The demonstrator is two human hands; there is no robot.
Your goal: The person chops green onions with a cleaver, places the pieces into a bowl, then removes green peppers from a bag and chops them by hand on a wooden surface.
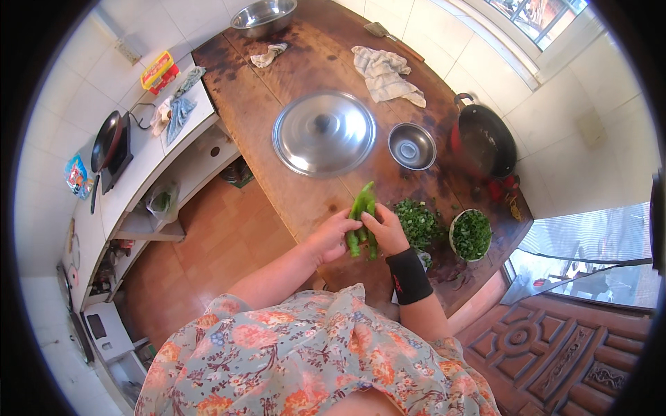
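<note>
Several long green peppers (365, 200) are bunched upright between my two hands, above the near edge of the wooden table. My left hand (335, 236) grips them from the left side. From the right, my right hand (386, 231) closes on the same bunch, its thumb across the front; a black wristband (409, 275) is on that wrist. Beside my right hand lies a heap of chopped greens (416, 223). Further right stands a bowl of chopped greens (471, 235). Some of the peppers are hidden behind my fingers.
On the wooden table (312, 57) lie a steel lid (324, 140), a small steel bowl (412, 148), a cloth (387, 75) and a spatula (382, 31). A dark pot (486, 140) stands at the right, a steel basin (264, 18) at the far end. A frying pan (106, 140) is on the left counter.
</note>
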